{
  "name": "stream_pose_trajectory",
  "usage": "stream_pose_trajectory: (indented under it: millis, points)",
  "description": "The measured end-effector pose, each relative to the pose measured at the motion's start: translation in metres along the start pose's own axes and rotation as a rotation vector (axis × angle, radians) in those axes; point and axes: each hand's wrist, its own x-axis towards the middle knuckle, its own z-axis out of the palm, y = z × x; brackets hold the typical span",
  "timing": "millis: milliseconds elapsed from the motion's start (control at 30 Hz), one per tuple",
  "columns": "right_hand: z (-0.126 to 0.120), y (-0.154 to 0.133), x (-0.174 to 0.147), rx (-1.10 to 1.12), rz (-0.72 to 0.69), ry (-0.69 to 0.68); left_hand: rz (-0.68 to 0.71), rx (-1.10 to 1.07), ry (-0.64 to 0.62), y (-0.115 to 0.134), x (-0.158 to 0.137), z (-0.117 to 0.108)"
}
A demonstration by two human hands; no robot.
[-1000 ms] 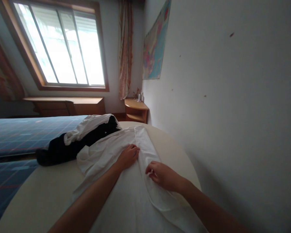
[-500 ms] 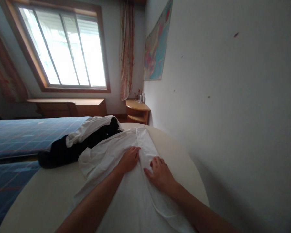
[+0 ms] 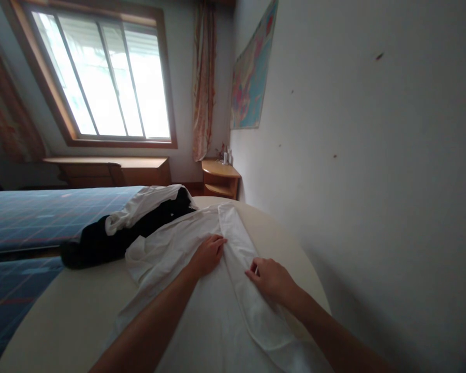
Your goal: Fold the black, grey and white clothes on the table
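Observation:
A white shirt (image 3: 213, 316) lies spread over a round cream table (image 3: 73, 311). My left hand (image 3: 207, 254) rests flat on the shirt, fingers pressing beside a folded strip of the fabric. My right hand (image 3: 270, 280) sits on that folded strip, fingers curled and pinching the cloth near its right edge. A pile of black and white clothes (image 3: 124, 223) lies on the table's far left part, just beyond the shirt.
A bed with a blue plaid cover (image 3: 34, 217) runs along the left. A small wooden corner shelf (image 3: 219, 178) stands behind the table. The white wall (image 3: 365, 155) is close on the right, with a map (image 3: 250, 77). A window (image 3: 104, 77) and a long wooden desk (image 3: 112, 171) fill the back.
My right hand went from pinching the fold, to lying flat on it, then slid right and curled onto the cloth again. My left hand stayed pressed in place.

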Motion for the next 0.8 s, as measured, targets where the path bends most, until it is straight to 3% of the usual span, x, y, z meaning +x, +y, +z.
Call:
stream_pose_trajectory:
  millis: [233,800]
  points:
    - [-0.002,0.016,0.009,-0.167,0.131,0.025,-0.006,0.010,0.004,-0.001,0.000,0.001]
    - [0.009,0.031,0.017,-0.148,0.146,0.031,-0.020,0.005,0.004,0.001,0.000,-0.001]
